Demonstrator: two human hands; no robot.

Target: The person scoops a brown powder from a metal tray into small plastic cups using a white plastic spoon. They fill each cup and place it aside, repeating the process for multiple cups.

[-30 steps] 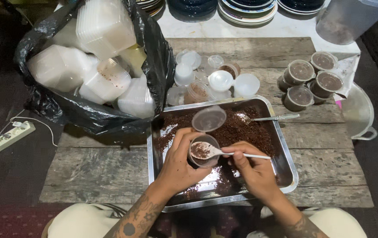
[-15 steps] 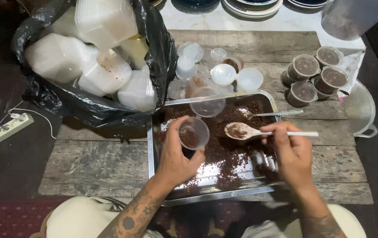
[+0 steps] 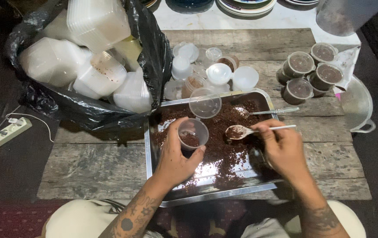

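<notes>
My left hand [image 3: 176, 155] grips a small clear plastic cup [image 3: 193, 134] with a little brown crumbly stuff in its bottom, held over the metal tray [image 3: 206, 197]. My right hand [image 3: 281, 150] holds a white spoon [image 3: 247, 130] by its handle, its bowl carrying brown crumbs just right of the cup. Brown crumbly mix [image 3: 224, 150] covers most of the tray. A clear lid [image 3: 205, 105] lies on the mix at the tray's far side, and a metal spoon [image 3: 268, 112] rests in the far right corner.
A black bag [image 3: 87, 110] of white plastic containers sits at the far left of the wooden table [image 3: 92, 163]. Empty cups and lids [image 3: 215, 72] lie behind the tray. Several filled, lidded cups [image 3: 308, 72] stand at the far right, near a metal pan [image 3: 357, 105]. A power strip [image 3: 4, 134] lies on the floor.
The cup moved left and up off the mix, and the spoon left the cup, swung right with crumbs, and now comes back toward the cup's right side.
</notes>
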